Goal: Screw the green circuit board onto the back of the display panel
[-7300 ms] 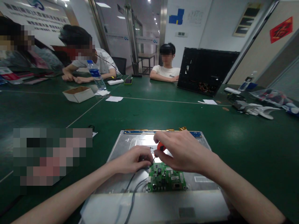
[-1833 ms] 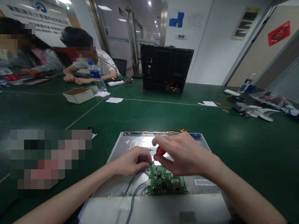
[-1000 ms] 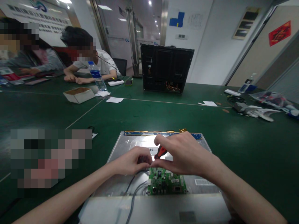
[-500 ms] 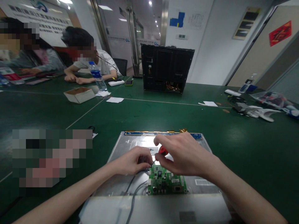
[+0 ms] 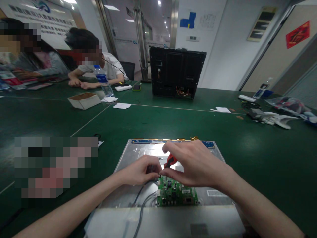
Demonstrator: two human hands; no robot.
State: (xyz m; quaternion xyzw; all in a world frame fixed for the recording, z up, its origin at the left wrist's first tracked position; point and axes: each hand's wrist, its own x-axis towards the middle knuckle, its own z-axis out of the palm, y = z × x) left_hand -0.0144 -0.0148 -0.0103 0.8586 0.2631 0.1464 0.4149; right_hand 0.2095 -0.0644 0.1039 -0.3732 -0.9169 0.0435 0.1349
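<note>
A silver metal panel (image 5: 218,218) lies on the green table, with a green circuit board (image 5: 177,193) on it and a blue strip (image 5: 148,141) along its far edge. Curled around the handle of a red and black screwdriver (image 5: 170,160) is my right hand (image 5: 193,162), above the board's far edge. The screwdriver's tip is hidden. My left hand (image 5: 146,170) is closed at the board's far left corner, its fingertips pinched on something too small to make out. Grey cables (image 5: 141,215) run from the board's left side toward me.
A black display housing (image 5: 177,72) stands across the green table (image 5: 158,122). An open box (image 5: 85,100), a water bottle (image 5: 102,81) and papers (image 5: 122,105) lie left of it. Two people sit at the far left. Tools and a plastic bag (image 5: 287,104) are at right.
The red screwdriver handle has tilted and dropped slightly within my right hand, and the thumb has shifted left toward my left fingertips. My left hand has barely moved.
</note>
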